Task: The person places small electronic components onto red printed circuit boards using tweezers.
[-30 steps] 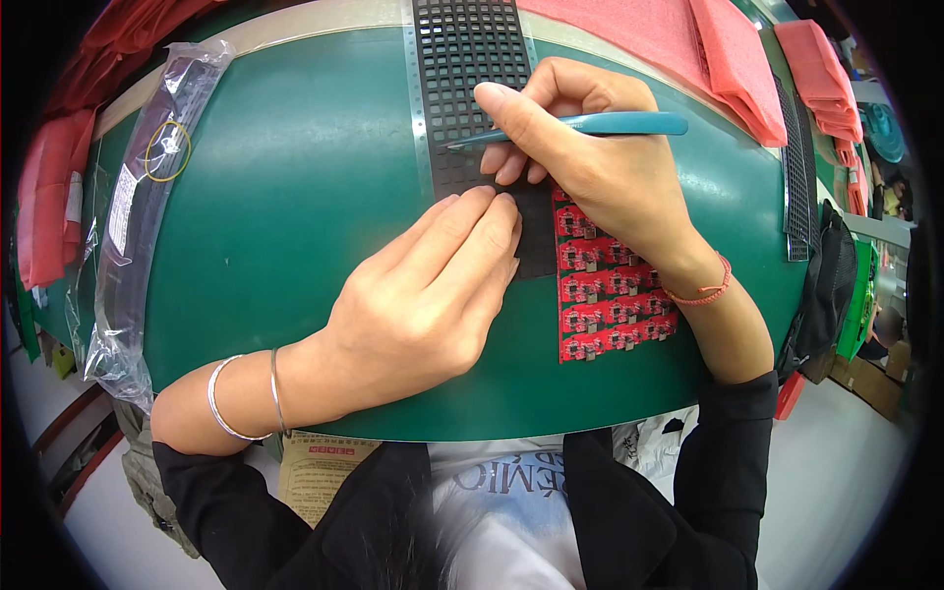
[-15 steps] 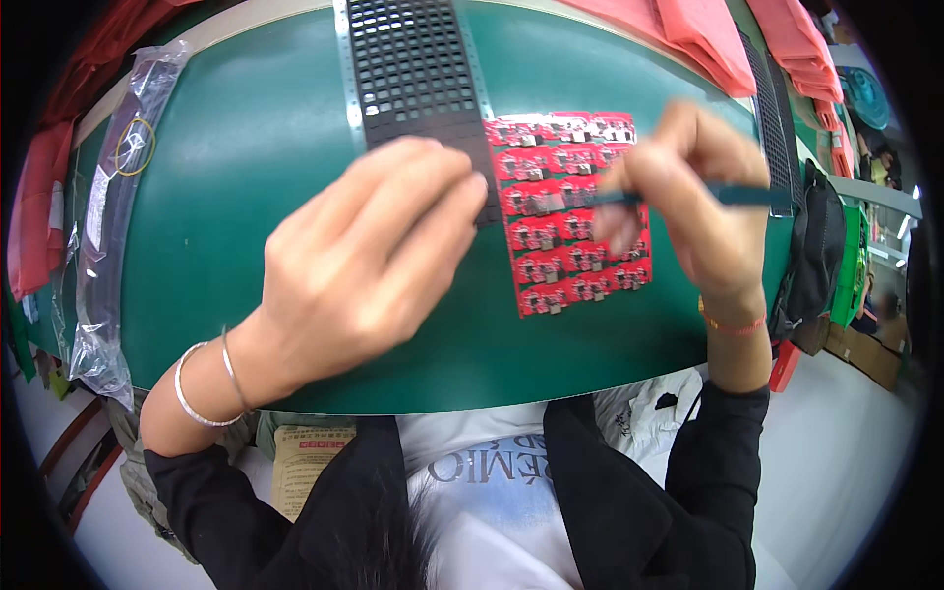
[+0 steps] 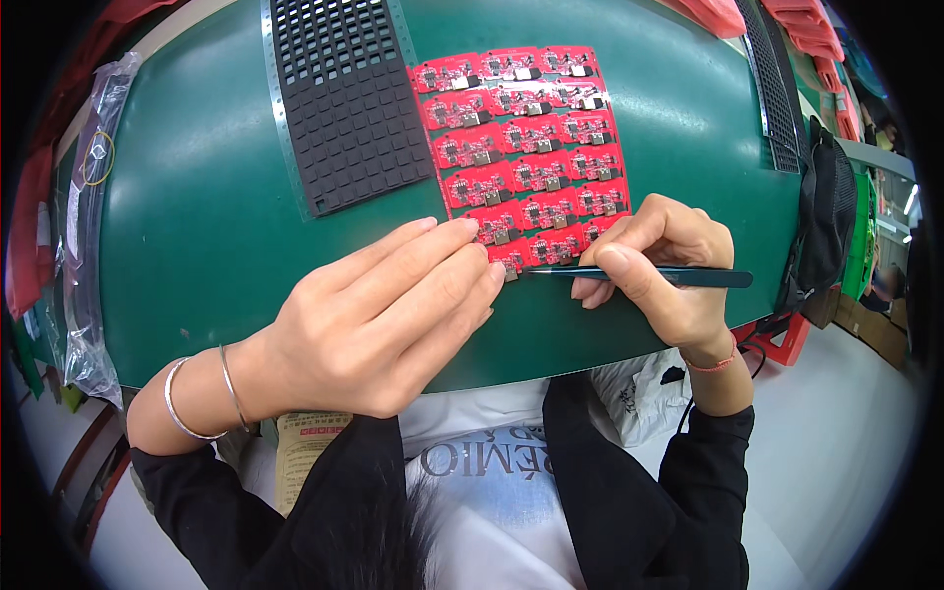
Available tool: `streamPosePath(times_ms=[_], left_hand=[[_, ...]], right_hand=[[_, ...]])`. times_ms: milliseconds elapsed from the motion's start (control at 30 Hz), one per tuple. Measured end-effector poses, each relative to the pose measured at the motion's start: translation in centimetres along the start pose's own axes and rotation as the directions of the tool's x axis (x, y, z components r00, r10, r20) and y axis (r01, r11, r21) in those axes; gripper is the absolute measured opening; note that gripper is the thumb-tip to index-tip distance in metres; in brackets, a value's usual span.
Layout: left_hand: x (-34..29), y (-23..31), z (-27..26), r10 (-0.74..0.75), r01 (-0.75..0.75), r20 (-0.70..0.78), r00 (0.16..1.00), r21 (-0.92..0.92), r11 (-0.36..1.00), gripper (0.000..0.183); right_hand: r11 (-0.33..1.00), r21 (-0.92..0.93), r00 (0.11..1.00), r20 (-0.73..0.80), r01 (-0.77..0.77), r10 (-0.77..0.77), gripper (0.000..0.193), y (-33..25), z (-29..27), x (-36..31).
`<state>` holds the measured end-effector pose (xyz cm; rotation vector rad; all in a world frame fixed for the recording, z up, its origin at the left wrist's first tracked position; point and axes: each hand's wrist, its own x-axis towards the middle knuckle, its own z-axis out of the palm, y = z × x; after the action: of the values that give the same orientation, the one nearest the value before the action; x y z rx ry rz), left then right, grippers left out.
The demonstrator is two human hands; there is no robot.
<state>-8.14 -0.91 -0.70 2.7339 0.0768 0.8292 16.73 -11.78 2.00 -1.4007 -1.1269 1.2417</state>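
A red panel of several small circuit boards (image 3: 521, 147) lies on the green table (image 3: 197, 216). My left hand (image 3: 383, 315) rests flat on the table with its fingertips on the panel's near left corner. My right hand (image 3: 659, 265) pinches dark teal tweezers (image 3: 649, 275), whose tip points left at the panel's near edge beside my left fingertips. A black grid tray (image 3: 349, 98) lies just left of the panel, touching it.
A clear plastic bag with a rubber band (image 3: 88, 197) lies along the table's left edge. Another black grid strip (image 3: 772, 88) and red trays (image 3: 806, 29) sit at the far right. A black bag (image 3: 826, 216) hangs off the right side.
My left hand slid from the black tray down to the panel's near corner. My right hand with the tweezers moved down to the panel's near edge. The view shifted, showing more of the panel.
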Motion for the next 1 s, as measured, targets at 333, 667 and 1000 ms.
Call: streamPosePath(times_ms=[333,667,1000], left_hand=[[-0.04,0.05,0.57,-0.033,0.033,-0.062,0.998,-0.004,0.999,0.025],[-0.01,-0.16,0.51,-0.031,0.029,-0.07,0.997,-0.024,0.999,0.026],[-0.1,-0.12,0.8,-0.024,0.023,-0.086,0.996,-0.013,1.0,0.026]], right_hand=[[1.0,0.021,1.0,-0.018,-0.006,0.006,0.014,0.2,0.32,0.08],[0.998,-0.047,0.999,-0.001,0.037,-0.037,0.013,0.13,0.55,0.31],[0.998,-0.042,0.999,-0.019,0.043,-0.044,0.013,0.19,0.62,0.25]])
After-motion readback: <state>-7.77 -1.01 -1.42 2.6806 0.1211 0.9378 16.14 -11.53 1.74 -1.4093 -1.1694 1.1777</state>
